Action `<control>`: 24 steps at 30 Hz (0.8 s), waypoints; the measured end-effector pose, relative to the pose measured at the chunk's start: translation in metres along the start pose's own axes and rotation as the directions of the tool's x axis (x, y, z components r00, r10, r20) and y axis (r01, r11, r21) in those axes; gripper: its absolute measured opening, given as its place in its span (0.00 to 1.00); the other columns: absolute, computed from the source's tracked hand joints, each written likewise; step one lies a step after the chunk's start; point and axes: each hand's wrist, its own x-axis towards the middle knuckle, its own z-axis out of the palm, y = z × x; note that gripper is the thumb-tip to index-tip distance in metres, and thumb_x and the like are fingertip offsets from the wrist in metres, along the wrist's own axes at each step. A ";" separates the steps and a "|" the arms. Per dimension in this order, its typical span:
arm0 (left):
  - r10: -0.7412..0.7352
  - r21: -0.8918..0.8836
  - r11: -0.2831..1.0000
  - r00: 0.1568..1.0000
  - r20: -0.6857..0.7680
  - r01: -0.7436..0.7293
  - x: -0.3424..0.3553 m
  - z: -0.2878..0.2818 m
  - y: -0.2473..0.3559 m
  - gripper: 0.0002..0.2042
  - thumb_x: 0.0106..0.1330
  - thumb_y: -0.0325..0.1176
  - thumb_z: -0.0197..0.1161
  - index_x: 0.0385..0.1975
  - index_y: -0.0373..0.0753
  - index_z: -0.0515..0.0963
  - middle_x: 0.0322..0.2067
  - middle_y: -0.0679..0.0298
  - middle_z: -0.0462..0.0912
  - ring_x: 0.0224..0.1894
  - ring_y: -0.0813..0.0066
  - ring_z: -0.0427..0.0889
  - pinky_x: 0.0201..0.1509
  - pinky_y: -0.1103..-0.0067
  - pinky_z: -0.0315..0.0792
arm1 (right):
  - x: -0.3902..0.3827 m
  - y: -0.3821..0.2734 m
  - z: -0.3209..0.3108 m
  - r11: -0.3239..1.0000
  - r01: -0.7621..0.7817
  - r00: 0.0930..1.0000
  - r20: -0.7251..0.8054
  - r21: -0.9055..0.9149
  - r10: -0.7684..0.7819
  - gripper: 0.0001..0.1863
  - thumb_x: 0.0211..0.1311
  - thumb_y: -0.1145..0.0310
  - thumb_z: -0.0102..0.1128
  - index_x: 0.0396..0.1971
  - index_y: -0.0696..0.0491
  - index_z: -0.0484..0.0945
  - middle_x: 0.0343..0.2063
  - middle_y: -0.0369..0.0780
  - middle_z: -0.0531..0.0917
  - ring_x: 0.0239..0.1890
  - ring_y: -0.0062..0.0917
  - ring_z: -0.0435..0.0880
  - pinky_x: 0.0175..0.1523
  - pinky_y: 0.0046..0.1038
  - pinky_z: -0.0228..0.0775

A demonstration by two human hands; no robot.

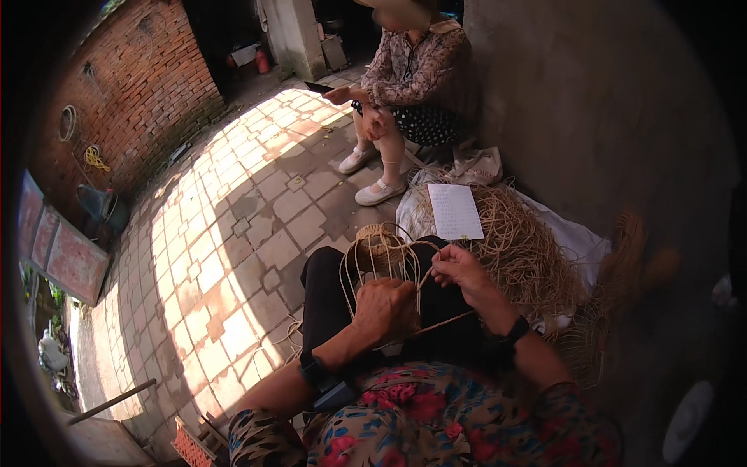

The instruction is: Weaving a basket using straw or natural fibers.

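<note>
Over my dark-trousered lap rests a partly woven basket (375, 235), its tan woven end pointing away from me and thin looped strands spreading toward me. My left hand (385, 310) is closed in a fist around the near part of these strands; its palm side is hidden. To its right, my right hand (464, 274) pinches a strand of cord between thumb and fingers, beside the basket's looped edge. A length of twisted cord (445, 322) runs below the right hand toward the left hand.
Beyond my right hand, a big heap of tan cord (521, 257) lies on white sheeting (572, 233), a written paper sheet (455, 210) on top. Behind it a seated person (420, 86) holds a dark flat object (317, 88). A brick wall (148, 78) bounds the paved yard (292, 204).
</note>
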 end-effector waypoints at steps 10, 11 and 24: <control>-0.016 0.078 0.997 0.998 0.054 0.012 -0.007 0.001 0.004 0.08 0.47 0.35 0.62 0.22 0.40 0.73 0.19 0.57 0.77 0.23 0.57 0.80 0.27 0.62 0.71 | 0.035 0.025 0.045 0.444 0.184 0.971 0.093 -0.877 -0.220 0.11 0.48 0.66 0.57 0.31 0.52 0.81 0.27 0.46 0.82 0.34 0.43 0.82 0.40 0.41 0.73; -0.055 0.084 0.995 0.994 0.096 0.047 -0.006 0.001 0.004 0.08 0.47 0.36 0.62 0.22 0.40 0.73 0.19 0.56 0.78 0.23 0.56 0.80 0.27 0.62 0.70 | 0.035 0.026 0.045 0.439 0.185 0.971 0.094 -0.879 -0.221 0.11 0.48 0.66 0.57 0.31 0.52 0.81 0.27 0.46 0.82 0.34 0.43 0.82 0.40 0.41 0.73; -0.236 -0.216 0.950 0.971 -0.028 0.225 -0.041 -0.019 -0.008 0.07 0.58 0.37 0.60 0.28 0.41 0.73 0.18 0.57 0.77 0.23 0.54 0.79 0.27 0.62 0.72 | -0.007 -0.013 0.054 0.957 0.078 0.989 0.146 -0.280 -0.038 0.17 0.61 0.67 0.58 0.48 0.55 0.72 0.18 0.32 0.75 0.15 0.13 0.71 0.21 0.17 0.63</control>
